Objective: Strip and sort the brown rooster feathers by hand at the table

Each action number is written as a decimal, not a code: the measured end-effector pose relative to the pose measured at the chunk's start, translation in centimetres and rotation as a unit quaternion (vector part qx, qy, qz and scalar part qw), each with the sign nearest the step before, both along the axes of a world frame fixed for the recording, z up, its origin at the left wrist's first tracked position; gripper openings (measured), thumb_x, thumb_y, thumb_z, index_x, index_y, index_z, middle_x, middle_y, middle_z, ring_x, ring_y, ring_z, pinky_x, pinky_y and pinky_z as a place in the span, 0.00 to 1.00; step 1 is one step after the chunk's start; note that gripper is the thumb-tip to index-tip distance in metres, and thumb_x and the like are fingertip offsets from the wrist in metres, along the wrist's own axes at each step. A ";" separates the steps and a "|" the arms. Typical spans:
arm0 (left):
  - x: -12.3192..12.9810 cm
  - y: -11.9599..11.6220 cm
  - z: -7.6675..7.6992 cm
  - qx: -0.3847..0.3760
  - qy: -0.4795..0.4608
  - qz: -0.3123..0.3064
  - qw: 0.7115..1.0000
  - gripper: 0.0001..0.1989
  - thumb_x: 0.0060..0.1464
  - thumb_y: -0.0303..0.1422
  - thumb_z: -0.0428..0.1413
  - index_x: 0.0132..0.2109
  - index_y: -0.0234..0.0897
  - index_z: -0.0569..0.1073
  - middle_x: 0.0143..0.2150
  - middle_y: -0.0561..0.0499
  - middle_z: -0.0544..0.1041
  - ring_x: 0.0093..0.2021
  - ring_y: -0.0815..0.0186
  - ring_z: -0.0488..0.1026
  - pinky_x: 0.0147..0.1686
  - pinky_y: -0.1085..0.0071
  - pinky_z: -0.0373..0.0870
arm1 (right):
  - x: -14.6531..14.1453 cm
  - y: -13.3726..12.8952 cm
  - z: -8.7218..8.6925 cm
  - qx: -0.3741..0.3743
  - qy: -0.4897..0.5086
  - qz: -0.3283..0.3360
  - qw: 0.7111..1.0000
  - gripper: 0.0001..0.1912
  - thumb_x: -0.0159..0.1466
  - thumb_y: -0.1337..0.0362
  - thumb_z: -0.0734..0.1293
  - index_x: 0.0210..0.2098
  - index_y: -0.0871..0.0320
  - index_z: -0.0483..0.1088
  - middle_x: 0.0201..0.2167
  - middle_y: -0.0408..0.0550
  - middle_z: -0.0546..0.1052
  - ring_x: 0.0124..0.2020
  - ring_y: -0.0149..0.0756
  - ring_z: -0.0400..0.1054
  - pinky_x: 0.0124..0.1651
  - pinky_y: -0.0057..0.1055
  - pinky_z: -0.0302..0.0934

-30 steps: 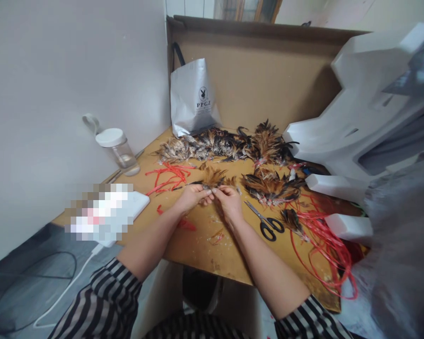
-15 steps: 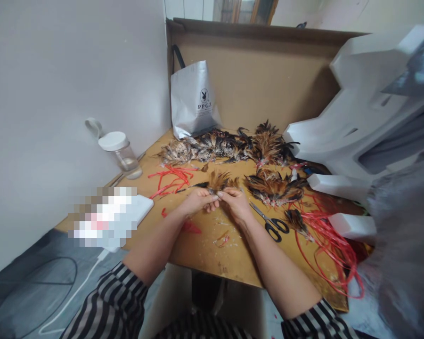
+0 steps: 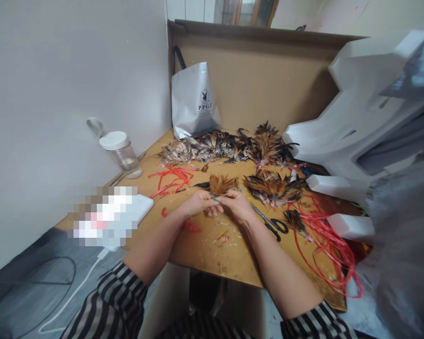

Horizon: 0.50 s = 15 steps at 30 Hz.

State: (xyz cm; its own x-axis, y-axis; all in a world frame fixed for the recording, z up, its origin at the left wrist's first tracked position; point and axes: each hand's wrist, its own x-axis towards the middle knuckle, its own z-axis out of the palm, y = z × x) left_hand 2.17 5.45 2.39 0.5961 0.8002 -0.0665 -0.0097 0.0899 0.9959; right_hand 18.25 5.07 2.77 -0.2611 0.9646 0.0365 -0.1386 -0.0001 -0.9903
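A small feather bundle (image 3: 224, 183) is gripped at its base by the pinched fingers of the left hand (image 3: 199, 203) and right hand (image 3: 236, 205), over the middle of the table (image 3: 198, 249). Its worn, yellow-brown surface is strewn with feather piles (image 3: 212, 147), red strips (image 3: 173, 180) and pale flecks; it is backed by a cardboard panel (image 3: 261, 80) and flanked by a plain wall (image 3: 74, 70) and a white moulded piece (image 3: 360, 94).

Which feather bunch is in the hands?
The small brown bunch, pinched between the left hand and right hand; the other bunches lie on the table.
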 end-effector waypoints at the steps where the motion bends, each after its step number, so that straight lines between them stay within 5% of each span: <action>1: 0.0 0.1 -0.1 0.001 0.001 -0.004 1.000 0.18 0.46 0.43 0.56 0.31 0.28 0.76 0.23 0.44 0.75 0.19 0.72 0.69 0.23 0.76 0.65 | -0.1 0.0 -0.1 0.007 -0.003 -0.008 1.000 0.13 0.44 0.57 0.72 0.18 0.59 0.68 0.17 0.40 0.70 0.20 0.27 0.60 0.27 0.26 0.55; 9: 1.1 0.3 -1.1 -0.007 -0.057 0.108 0.992 0.17 0.40 0.41 0.60 0.30 0.29 0.73 0.25 0.45 0.76 0.22 0.70 0.71 0.26 0.76 0.66 | -1.3 0.1 -0.4 0.107 -0.079 -0.160 0.978 0.13 0.48 0.57 0.69 0.15 0.58 0.66 0.16 0.39 0.63 0.20 0.27 0.55 0.25 0.26 0.51; 15: 1.0 0.3 -1.1 -0.006 -0.044 0.097 0.994 0.16 0.42 0.42 0.59 0.26 0.29 0.72 0.20 0.48 0.73 0.19 0.73 0.67 0.22 0.77 0.63 | -1.9 -0.2 -0.4 0.106 -0.065 -0.177 0.976 0.14 0.48 0.57 0.69 0.14 0.58 0.66 0.16 0.38 0.62 0.20 0.27 0.56 0.26 0.26 0.53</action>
State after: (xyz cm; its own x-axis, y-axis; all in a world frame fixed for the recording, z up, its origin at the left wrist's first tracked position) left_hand 3.18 5.73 1.33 0.4346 0.9001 -0.0319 -0.1150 0.0905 0.9892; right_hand 16.39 4.87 2.35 0.0707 0.9696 0.2342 0.0336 0.2323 -0.9721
